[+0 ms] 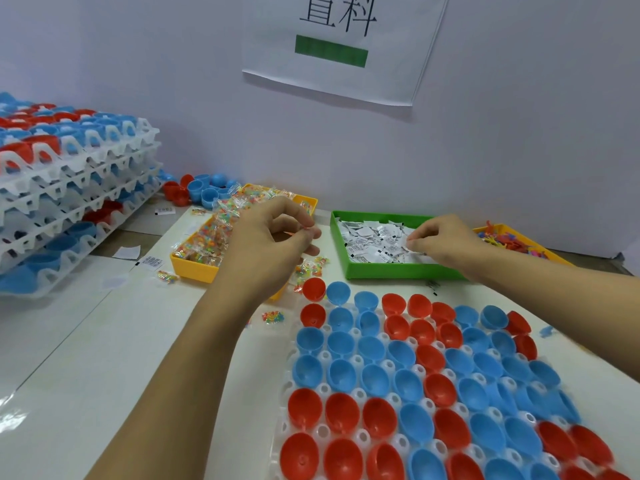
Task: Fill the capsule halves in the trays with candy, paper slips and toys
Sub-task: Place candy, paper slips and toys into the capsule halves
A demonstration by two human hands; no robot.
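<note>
A white tray (323, 388) in front of me holds several red and blue capsule halves (341, 375), all looking empty. My left hand (266, 244) hovers over the near right part of the yellow candy bin (188, 266), fingers curled as if pinching; what it holds I cannot make out. My right hand (446, 242) rests in the green bin (381, 271) of white paper slips (370, 242), fingertips pinched on a slip. A second yellow bin with colourful toys (509, 240) lies at the far right.
A stack of white trays (69, 188) filled with capsule halves stands at the left. Loose red and blue halves (197, 192) lie by the wall. Candy packets (273, 317) and slips (152, 261) are scattered on the table. A paper sign (339, 46) hangs on the wall.
</note>
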